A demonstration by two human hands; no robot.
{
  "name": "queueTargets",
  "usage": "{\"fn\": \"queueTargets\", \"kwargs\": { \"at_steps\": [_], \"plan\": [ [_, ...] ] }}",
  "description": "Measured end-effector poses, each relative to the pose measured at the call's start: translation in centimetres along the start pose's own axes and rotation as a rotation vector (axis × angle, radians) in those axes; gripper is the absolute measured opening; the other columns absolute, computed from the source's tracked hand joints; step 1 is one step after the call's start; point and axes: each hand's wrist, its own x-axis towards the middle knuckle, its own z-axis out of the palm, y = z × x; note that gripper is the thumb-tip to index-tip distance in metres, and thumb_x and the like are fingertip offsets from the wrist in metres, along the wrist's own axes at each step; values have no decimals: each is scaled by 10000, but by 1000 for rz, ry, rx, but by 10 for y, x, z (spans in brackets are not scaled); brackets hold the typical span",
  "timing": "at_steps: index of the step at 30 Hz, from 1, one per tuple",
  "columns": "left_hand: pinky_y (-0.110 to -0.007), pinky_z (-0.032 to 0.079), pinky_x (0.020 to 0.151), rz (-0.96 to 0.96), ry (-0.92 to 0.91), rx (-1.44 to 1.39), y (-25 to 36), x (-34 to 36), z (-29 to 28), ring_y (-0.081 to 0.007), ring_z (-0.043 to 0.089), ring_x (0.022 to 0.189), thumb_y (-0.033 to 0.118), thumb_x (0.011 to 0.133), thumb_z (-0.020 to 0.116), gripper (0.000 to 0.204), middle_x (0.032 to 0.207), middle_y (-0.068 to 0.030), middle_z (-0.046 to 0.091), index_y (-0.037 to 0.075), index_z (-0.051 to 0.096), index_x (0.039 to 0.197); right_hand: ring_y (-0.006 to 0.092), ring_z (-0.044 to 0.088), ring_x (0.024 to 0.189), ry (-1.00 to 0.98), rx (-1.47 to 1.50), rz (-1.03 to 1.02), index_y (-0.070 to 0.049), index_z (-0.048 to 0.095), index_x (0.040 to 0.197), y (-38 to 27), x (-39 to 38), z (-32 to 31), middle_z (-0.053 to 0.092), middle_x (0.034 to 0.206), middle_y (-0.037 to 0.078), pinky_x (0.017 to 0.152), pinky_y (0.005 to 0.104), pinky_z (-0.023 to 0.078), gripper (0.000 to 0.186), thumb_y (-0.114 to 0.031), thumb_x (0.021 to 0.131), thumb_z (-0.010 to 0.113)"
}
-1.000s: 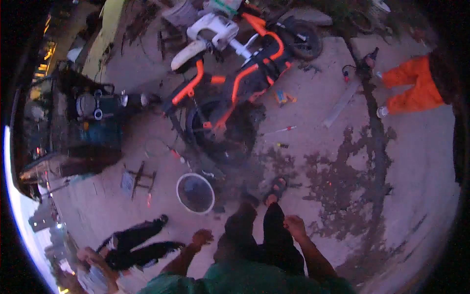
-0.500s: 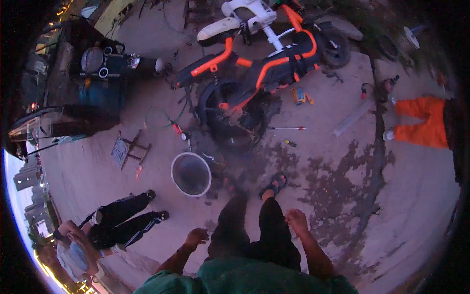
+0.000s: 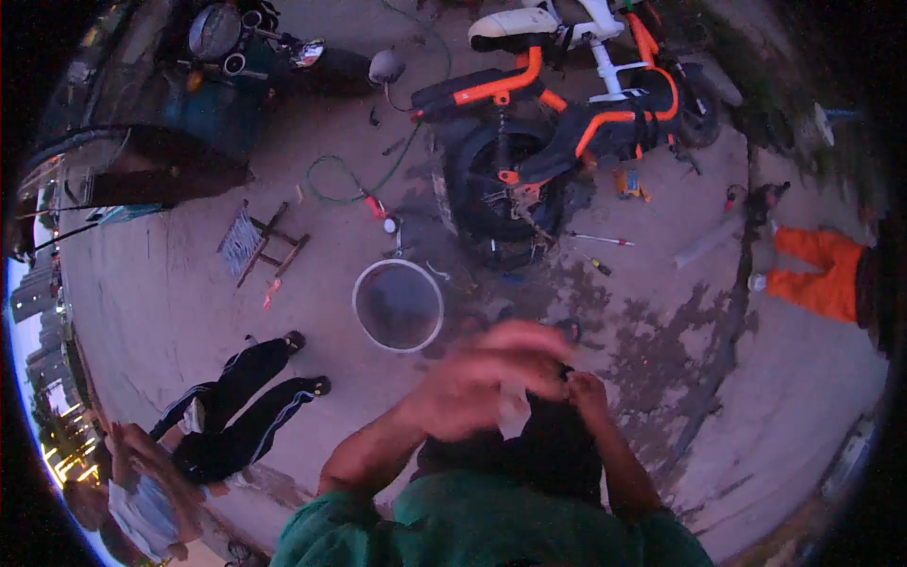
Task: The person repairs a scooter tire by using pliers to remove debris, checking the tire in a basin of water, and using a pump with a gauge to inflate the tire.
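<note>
My left hand [image 3: 477, 383] is raised across my lap, smeared by motion, with its fingers reaching to the right. A small whitish patch [image 3: 515, 408] shows by its palm; I cannot tell what it is. Close beside it, my right hand [image 3: 588, 392] has its fingers curled in over my dark trousers, next to a small dark spot. Whatever it may hold is hidden. Ahead to the left stands a round tub [image 3: 356, 307] with a pale rim and dark contents. Beyond it an orange-framed two-wheeler [image 3: 605, 128] lies tipped over, its thick wheel [image 3: 463, 180] toward me.
A folding stool [image 3: 269, 248] stands left of the tub. A green hose [image 3: 316, 189] with a red end curls behind. A screwdriver [image 3: 601, 266] and a yellow item [image 3: 628, 184] lie right. People in black trousers [image 3: 250, 392] and orange trousers [image 3: 814, 274] are at the sides.
My hands, apart at my sides before, have come together over my lap, the left rising and moving right. My view has shifted, so the two-wheeler sits higher and further right.
</note>
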Motion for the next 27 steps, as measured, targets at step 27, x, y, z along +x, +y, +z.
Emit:
{"fn": "queueTargets", "kwargs": {
  "at_steps": [27],
  "plan": [
    [-533, 469, 931, 199, -34, -335, 37, 134, -43, -431, 589, 1095, 235, 908, 593, 284, 1166, -271, 607, 4, 695, 1039, 138, 644, 705, -31, 257, -75, -54, 637, 1087, -72, 110, 23, 679, 840, 44, 602, 253, 488, 222, -124, 877, 642]
  ]
}}
